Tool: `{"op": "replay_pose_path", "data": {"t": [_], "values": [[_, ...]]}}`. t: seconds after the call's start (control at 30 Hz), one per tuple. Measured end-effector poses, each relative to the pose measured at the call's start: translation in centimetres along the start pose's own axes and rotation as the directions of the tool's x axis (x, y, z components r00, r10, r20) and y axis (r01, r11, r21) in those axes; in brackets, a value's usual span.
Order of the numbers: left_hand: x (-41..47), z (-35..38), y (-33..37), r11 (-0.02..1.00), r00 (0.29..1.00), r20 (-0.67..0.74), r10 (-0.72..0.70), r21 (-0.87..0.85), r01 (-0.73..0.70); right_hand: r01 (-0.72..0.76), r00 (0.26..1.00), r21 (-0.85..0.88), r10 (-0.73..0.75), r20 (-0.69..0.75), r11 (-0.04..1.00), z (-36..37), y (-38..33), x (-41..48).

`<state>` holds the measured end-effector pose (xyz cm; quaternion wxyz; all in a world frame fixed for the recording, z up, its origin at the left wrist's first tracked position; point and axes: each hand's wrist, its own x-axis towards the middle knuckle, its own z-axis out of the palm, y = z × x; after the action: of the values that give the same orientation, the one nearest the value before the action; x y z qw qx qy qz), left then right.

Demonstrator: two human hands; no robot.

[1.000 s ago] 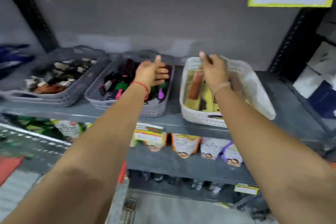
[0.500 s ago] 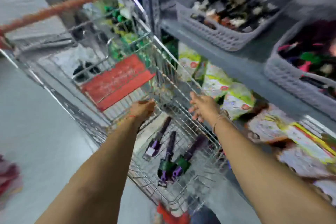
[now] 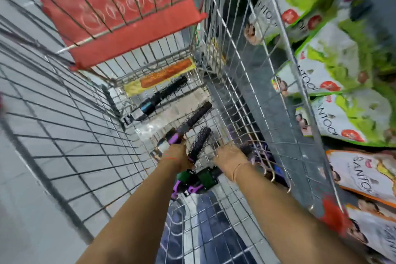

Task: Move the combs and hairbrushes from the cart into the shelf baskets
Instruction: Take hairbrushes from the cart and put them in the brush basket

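The round hairbrushes [image 3: 198, 114] lie on the wire floor of the cart [image 3: 231, 83], a packaged comb [image 3: 159, 77] at its far end. The left hand [image 3: 175, 153] looks closed on a purple handle [image 3: 174, 135]; whether the right hand [image 3: 230, 156] grips anything, I cannot tell. Bristles could snag the mesh on lifting, or tangled brushes could drag neighbours up and drop them.

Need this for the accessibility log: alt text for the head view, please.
Both hands reach down into a wire shopping cart: the left hand is at a purple-handled round hairbrush, the right hand beside it. More brushes and an orange packaged comb lie on the cart floor.
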<state>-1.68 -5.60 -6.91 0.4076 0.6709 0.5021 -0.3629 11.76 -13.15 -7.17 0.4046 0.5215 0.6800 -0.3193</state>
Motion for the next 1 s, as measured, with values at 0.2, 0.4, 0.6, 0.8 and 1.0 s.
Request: {"op": "replay_pose_path", "data": {"t": [0.2, 0.4, 0.6, 0.8, 1.0], "values": [[0.0, 1.3, 0.6, 0.982, 0.993, -0.105, -0.044, -0.186, 0.024, 0.106, 0.986, -0.304, -0.139, -0.089, 0.947, -0.3, 0.0, 0.2], [0.8, -2.0, 0.6, 0.818, 0.981, -0.153, -0.117, -0.576, 0.008, 0.042, 0.937, -0.043, -0.054, -0.345, 0.998, -2.2, 2.2, -0.8], [0.6, 0.5, 1.1, 0.888, 0.968, -0.23, -0.103, -0.459, -0.015, -0.171, 0.824, 0.983, 0.557, 0.104, 0.07, 0.3, -0.2, -1.1], [0.9, 1.1, 1.1, 0.771, 0.962, -0.198, -0.187, -0.637, 0.019, -0.111, 0.8, 0.954, 0.544, 0.252, -0.279, 1.6, -1.6, 1.4], [0.5, -1.9, -0.3, 0.782, 0.984, -0.114, -0.135, -0.623, 0.035, -0.113, 0.85, 0.941, 0.459, 0.257, -0.319, 0.8, -0.3, 0.2]]}}
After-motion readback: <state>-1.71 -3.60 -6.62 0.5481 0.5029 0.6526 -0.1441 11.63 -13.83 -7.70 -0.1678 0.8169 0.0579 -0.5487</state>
